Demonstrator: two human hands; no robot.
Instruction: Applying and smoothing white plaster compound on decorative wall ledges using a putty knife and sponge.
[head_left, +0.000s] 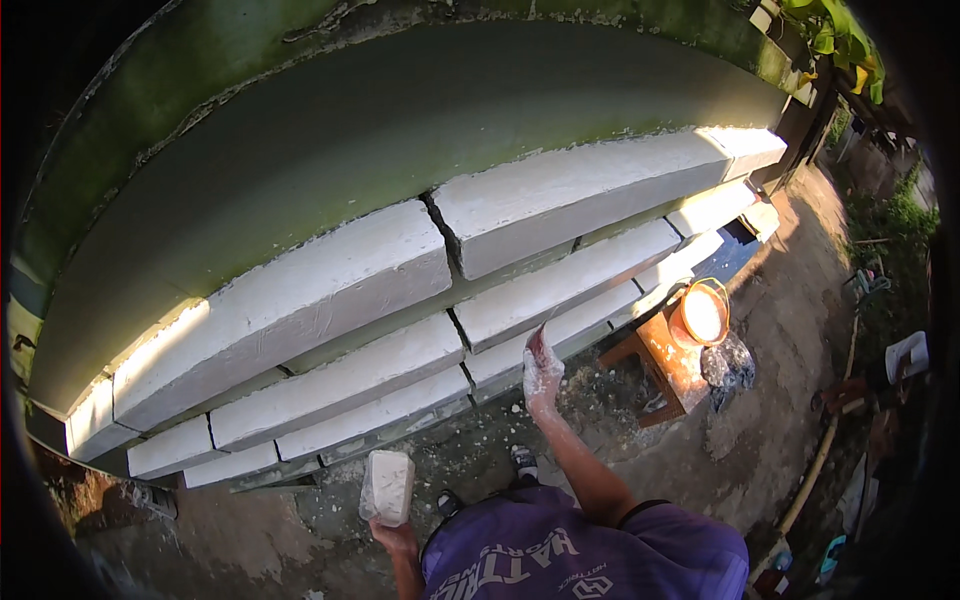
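Observation:
My left hand (390,535) grips a white rectangular block (388,485) by its lower end, low in the middle of the view. My right hand (543,380), coated in white paste, is raised just in front of the stacked white blocks, its fingers closed around something narrow and reddish that I cannot make out. Behind both hands, long white bars in several stepped rows (560,280) run along the curving grey-green wall (400,100), with dark gaps between their pieces.
An orange plastic stool (655,370) stands at the right, holding an orange bucket (700,315) of white material, with a crumpled dark bag (728,375) beside it. A long pole (825,450), plants and clutter line the right edge. White crumbs litter the concrete ground (250,530).

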